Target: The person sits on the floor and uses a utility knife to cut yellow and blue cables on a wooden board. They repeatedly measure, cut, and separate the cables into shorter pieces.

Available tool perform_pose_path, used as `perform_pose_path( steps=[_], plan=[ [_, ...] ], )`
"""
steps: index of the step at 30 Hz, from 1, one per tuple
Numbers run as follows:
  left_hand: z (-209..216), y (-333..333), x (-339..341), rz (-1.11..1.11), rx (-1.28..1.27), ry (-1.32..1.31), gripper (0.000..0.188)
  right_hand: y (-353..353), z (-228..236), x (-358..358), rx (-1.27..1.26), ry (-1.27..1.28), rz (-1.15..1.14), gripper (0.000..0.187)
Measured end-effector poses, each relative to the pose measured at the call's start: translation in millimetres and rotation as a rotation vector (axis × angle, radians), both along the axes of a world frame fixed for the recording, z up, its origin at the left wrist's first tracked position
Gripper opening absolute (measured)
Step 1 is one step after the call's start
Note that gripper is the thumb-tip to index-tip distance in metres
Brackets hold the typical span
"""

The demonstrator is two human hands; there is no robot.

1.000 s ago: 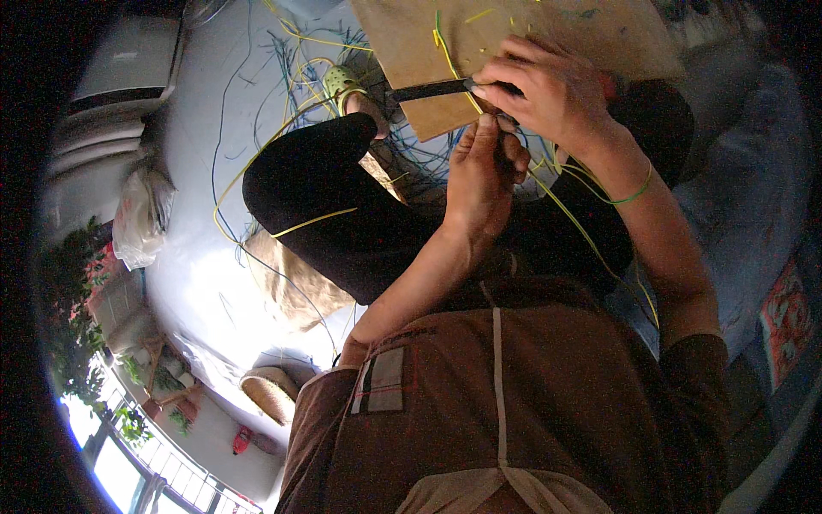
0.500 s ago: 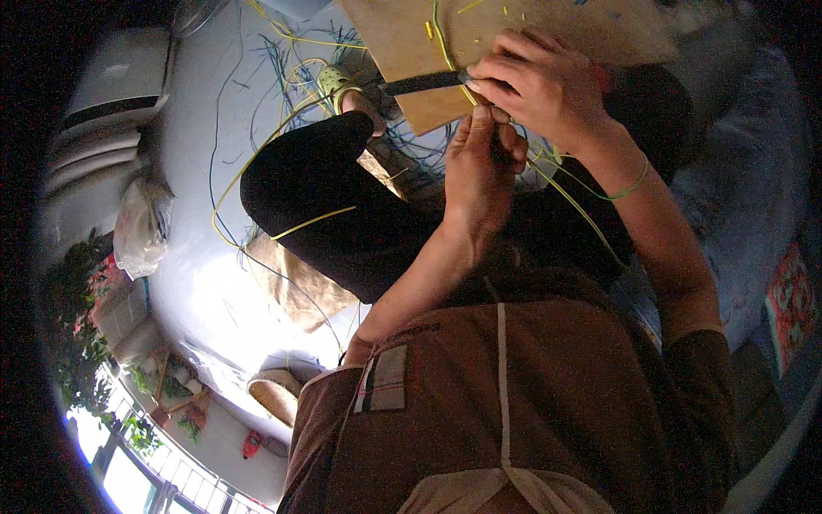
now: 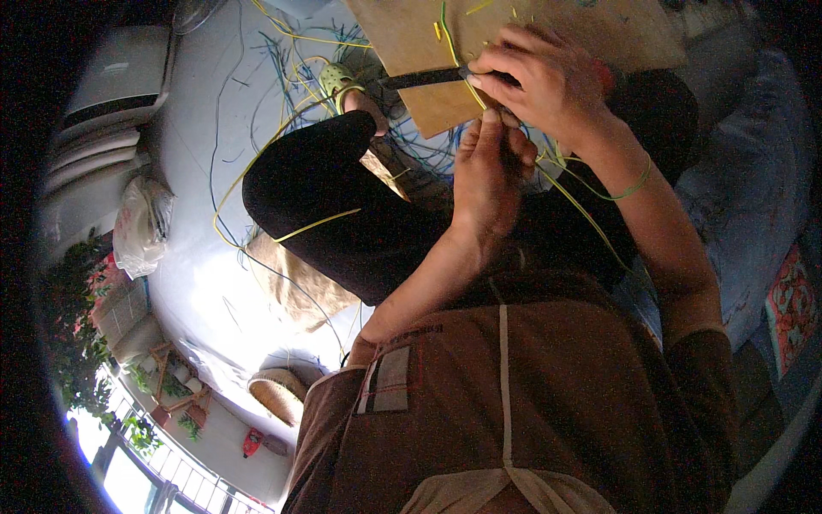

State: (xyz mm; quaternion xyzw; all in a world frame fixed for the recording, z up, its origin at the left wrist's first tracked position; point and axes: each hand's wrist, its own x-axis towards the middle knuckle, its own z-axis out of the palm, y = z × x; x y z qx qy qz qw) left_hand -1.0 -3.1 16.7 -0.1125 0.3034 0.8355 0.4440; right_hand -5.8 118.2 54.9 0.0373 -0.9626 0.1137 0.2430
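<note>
The left hand is raised over the lap, its thumb and fingers pinched together on a yellow-green wire. From that pinch the wire runs up past the tips of the right fingers and on across a brown board to the upper edge of the view. The right hand sits over the board, just above the left, its thumb and fingers clamped on a black strip that points left, past the board's edge. The wire and the strip cross at the right thumb; I cannot tell whether that thumb presses on the wire as well.

Short yellow scraps lie on the board. A thin green wire curves across the right forearm, and a yellow wire hangs over the right thigh. Another short yellow piece lies across the left knee of the black trousers.

A clog is on the left foot, among loose blue and green wires spread over the pale floor. To the left are a plastic bag, plants and a basket.
</note>
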Motion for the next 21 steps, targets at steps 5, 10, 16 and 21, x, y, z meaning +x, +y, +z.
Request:
perform_pose_path(
  steps=[5, 10, 16, 21],
  plan=[
    [4.0, -2.2, -0.2, 0.0, -0.02, 0.034, 0.022, -6.7, 4.4, -0.2, 0.005, -0.032, -0.054, 0.014],
    [19.4, -11.8, 38.0, -0.244, -0.102, 0.04, 0.022, 26.9, -20.9, -29.6, -0.15, -0.006, -0.04, 0.014],
    [14.8, -7.5, 14.4, -0.078, -0.063, 0.033, 0.02, 22.3, -1.4, -13.4, -0.041, -0.088, -0.085, 0.013],
    [14.6, -6.5, -2.7, -0.024, -0.031, -0.019, 0.017, 12.2, -4.9, 9.9, -0.015, -0.115, -0.061, 0.014]
  ],
)
